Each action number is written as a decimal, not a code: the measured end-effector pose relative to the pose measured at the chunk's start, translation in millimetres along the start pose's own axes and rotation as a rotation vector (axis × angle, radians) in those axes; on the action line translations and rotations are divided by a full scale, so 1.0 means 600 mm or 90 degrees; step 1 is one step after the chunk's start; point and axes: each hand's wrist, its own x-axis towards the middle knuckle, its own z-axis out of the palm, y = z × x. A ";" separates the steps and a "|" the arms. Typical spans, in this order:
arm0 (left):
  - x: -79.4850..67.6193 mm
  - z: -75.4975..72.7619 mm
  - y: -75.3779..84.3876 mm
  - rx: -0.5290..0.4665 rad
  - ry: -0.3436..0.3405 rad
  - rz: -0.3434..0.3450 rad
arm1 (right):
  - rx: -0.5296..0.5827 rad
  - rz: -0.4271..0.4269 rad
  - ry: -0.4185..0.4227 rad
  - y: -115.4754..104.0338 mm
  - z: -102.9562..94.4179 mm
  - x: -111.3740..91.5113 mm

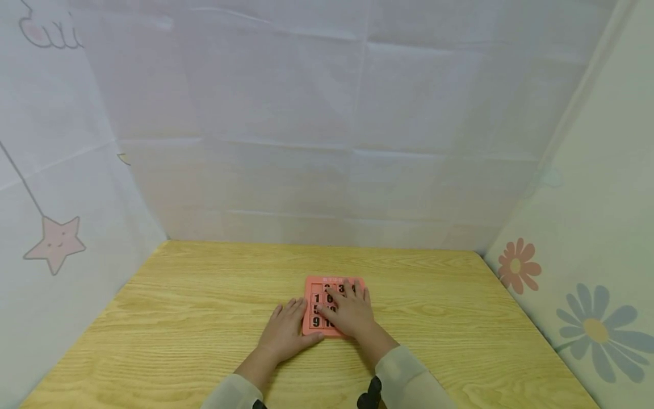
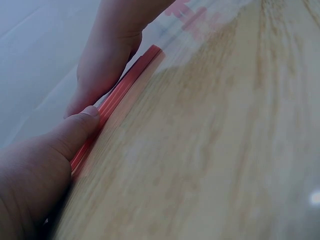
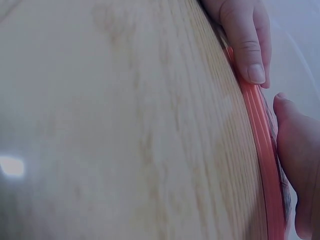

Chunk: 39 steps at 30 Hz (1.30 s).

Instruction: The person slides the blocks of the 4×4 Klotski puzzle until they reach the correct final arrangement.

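A pink number slide puzzle [image 1: 317, 330] lies flat on the wooden table, with black numbers on its square tiles. Its top-left square shows bare pink base, with a 1, a 5 and a 9 below it in the left column. My left hand [image 1: 286, 332] holds the puzzle's near left corner, fingers along the left side and thumb [image 2: 82, 122] against the near edge. Over the tiles my right hand [image 1: 352, 312] is spread, its fingers fairly straight. It hides much of the middle and right columns. In the right wrist view, the puzzle's pink edge [image 3: 265, 155] runs beneath both hands.
The wood-grained table [image 1: 204, 295] extends around the puzzle on all sides. Pale fabric [image 1: 306, 113] hangs behind it. More cloth closes the sides, with a pink star [image 1: 55, 244] printed at left and flowers [image 1: 595, 330] at right.
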 end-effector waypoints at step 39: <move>0.004 0.001 -0.002 0.006 -0.009 -0.002 | 0.037 -0.046 0.047 0.005 0.011 -0.021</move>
